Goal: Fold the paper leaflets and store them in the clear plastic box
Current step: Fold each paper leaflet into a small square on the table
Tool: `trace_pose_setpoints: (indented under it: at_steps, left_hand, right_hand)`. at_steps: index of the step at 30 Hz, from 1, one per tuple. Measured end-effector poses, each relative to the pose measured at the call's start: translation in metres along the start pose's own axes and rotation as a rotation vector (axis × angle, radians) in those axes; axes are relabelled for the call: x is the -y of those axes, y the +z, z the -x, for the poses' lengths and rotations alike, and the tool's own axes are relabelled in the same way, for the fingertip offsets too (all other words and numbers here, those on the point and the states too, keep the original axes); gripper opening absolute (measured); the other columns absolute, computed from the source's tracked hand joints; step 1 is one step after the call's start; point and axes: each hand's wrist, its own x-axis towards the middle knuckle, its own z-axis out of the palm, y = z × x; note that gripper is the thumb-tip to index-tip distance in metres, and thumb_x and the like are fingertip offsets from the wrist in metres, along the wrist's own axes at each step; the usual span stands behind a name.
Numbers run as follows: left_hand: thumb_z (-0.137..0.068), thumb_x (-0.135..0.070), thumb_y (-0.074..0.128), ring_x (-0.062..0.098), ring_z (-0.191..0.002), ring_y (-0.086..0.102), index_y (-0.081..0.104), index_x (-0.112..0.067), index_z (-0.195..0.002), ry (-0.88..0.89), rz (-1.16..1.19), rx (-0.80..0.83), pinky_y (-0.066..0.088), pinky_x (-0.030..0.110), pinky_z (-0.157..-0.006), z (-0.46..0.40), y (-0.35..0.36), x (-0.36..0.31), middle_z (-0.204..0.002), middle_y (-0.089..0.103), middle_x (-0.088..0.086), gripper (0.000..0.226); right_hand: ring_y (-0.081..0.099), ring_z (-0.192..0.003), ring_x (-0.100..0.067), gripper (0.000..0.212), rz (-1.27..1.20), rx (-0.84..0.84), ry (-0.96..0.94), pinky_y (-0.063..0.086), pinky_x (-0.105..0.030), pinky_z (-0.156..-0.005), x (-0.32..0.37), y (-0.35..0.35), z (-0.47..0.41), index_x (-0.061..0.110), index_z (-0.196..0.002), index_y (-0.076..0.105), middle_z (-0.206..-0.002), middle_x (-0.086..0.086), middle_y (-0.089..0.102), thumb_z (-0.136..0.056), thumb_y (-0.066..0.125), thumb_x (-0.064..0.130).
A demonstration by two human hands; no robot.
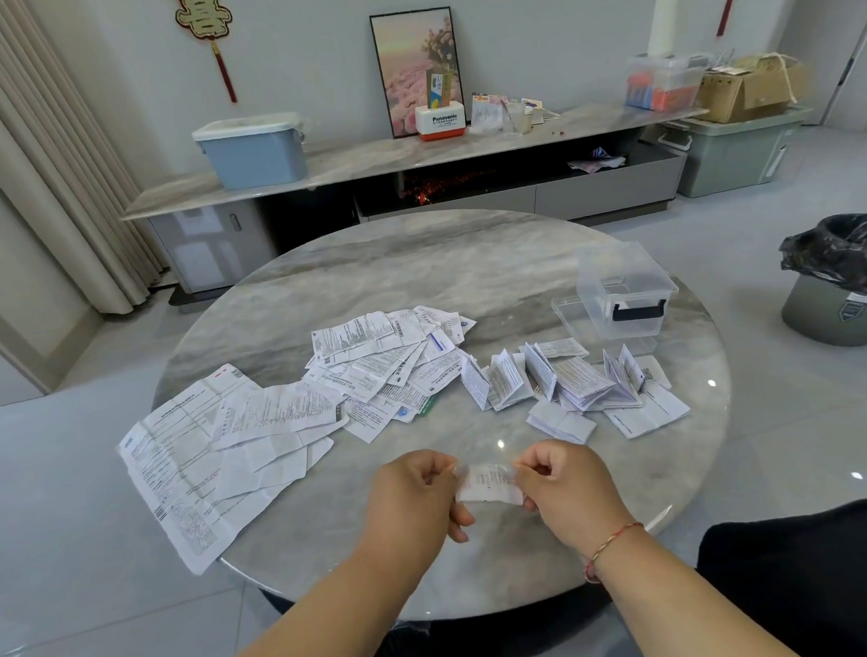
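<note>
A small printed paper leaflet (487, 483) is stretched between my two hands just above the round marble table (418, 274). My left hand (413, 500) pinches its left end and my right hand (563, 487) pinches its right end. Unfolded leaflets lie in a loose heap (383, 361) at the table's middle, with larger creased sheets (212, 450) at the left edge. Several folded leaflets (570, 386) stand and lie at the right. The clear plastic box (625, 288) with a black handle stands open at the far right, its lid (571, 316) flat beside it.
A bin with a black bag (841, 287) stands on the floor to the right of the table. A long low cabinet (413, 178) behind the table carries a blue tub, a framed picture and boxes. Curtains hang at the left.
</note>
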Motion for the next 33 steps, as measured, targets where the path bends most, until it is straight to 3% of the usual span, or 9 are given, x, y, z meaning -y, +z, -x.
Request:
trace_pose_setpoints:
  at_steps: [3, 6, 8, 12, 17, 19, 23, 29, 33]
  left_hand:
    - [-0.096, -0.014, 0.05, 0.018, -0.055, 0.062, 0.061, -0.013, -0.091, 0.003, -0.002, -0.06, 0.051, 0.03, -0.051, -0.007, -0.007, 0.004, -0.078, 0.066, 0.007, 0.013]
    - [-0.095, -0.018, 0.051, 0.013, -0.049, 0.06, 0.062, -0.016, -0.09, 0.011, -0.126, -0.133, 0.048, 0.023, -0.051, -0.012, -0.022, 0.011, -0.077, 0.069, 0.004, 0.013]
    - [-0.095, -0.017, 0.051, 0.009, -0.043, 0.056, 0.063, -0.014, -0.088, 0.009, -0.161, -0.176, 0.044, 0.018, -0.046, -0.015, -0.029, 0.016, -0.075, 0.068, 0.004, 0.014]
    - [-0.093, -0.017, 0.052, 0.008, -0.055, 0.061, 0.062, -0.017, -0.085, -0.002, -0.223, -0.272, 0.046, 0.023, -0.054, -0.022, -0.041, 0.022, -0.076, 0.067, 0.001, 0.013]
    - [-0.092, -0.021, 0.052, 0.013, -0.072, 0.058, 0.061, -0.02, -0.082, 0.059, -0.463, -0.401, 0.046, 0.028, -0.062, -0.034, -0.072, 0.026, -0.08, 0.063, -0.002, 0.013]
    - [-0.091, -0.022, 0.055, 0.017, -0.086, 0.058, 0.064, -0.017, -0.096, 0.115, -0.604, -0.448, 0.046, 0.031, -0.072, -0.046, -0.092, 0.03, -0.1, 0.062, 0.003, 0.011]
    - [-0.088, -0.029, 0.059, 0.028, -0.124, 0.041, 0.047, -0.01, -0.129, 0.114, -0.853, -0.416, 0.034, 0.039, -0.102, -0.078, -0.124, 0.042, -0.133, 0.048, 0.009, 0.046]
    - [-0.078, -0.046, 0.07, 0.027, -0.123, 0.045, 0.042, -0.01, -0.133, -0.005, -0.806, -0.376, 0.038, 0.036, -0.095, -0.114, -0.132, 0.037, -0.133, 0.051, 0.008, 0.071]
    - [-0.078, -0.052, 0.064, 0.024, -0.099, 0.055, 0.053, -0.018, -0.111, -0.094, -0.98, -0.325, 0.043, 0.031, -0.075, -0.127, -0.126, 0.034, -0.107, 0.06, 0.002, 0.049]
  right_hand:
    - [0.046, -0.034, -0.006, 0.024, -0.069, -0.173, 0.189, 0.044, -0.023, -0.048, -0.016, -0.014, -0.015, 0.017, -0.06, 0.064, -0.045, 0.003, 0.058, -0.083, 0.062, 0.009]
    - [0.057, -0.048, -0.017, 0.013, -0.048, -0.278, 0.292, 0.055, -0.034, -0.063, -0.032, -0.022, -0.028, 0.018, -0.072, 0.066, -0.054, -0.004, 0.065, -0.082, 0.062, 0.01]
    - [0.062, -0.061, -0.019, 0.005, 0.026, -0.33, 0.315, 0.052, -0.031, -0.071, -0.04, -0.021, -0.031, 0.013, -0.084, 0.067, -0.061, -0.004, 0.068, -0.08, 0.065, 0.015]
    - [0.06, -0.072, -0.022, 0.021, 0.072, -0.473, 0.269, 0.046, -0.029, -0.069, -0.043, -0.02, -0.033, 0.01, -0.088, 0.065, -0.076, -0.002, 0.067, -0.081, 0.066, 0.03]
    - [0.052, -0.07, -0.027, 0.013, -0.097, -0.704, 0.115, 0.034, -0.03, -0.064, -0.011, -0.02, -0.018, 0.011, -0.095, 0.053, -0.072, -0.005, 0.056, -0.086, 0.056, 0.02]
    - [0.053, -0.064, -0.023, 0.013, -0.129, -0.646, -0.018, 0.034, -0.03, -0.06, 0.002, -0.009, -0.005, 0.014, -0.092, 0.048, -0.066, -0.007, 0.055, -0.085, 0.057, 0.021]
    - [0.054, -0.059, -0.02, 0.023, -0.031, -0.361, -0.161, 0.039, -0.025, -0.057, 0.008, 0.019, 0.014, 0.021, -0.09, 0.046, -0.059, -0.008, 0.054, -0.08, 0.062, 0.008]
    - [0.05, -0.063, -0.013, 0.03, 0.088, -0.108, -0.204, 0.037, -0.015, -0.058, -0.002, 0.042, 0.02, 0.034, -0.084, 0.039, -0.06, 0.001, 0.047, -0.082, 0.062, 0.014]
    - [0.049, -0.06, -0.011, 0.027, 0.126, -0.051, -0.158, 0.04, -0.023, -0.062, -0.005, 0.047, 0.014, 0.032, -0.09, 0.041, -0.06, 0.004, 0.045, -0.083, 0.061, 0.015]
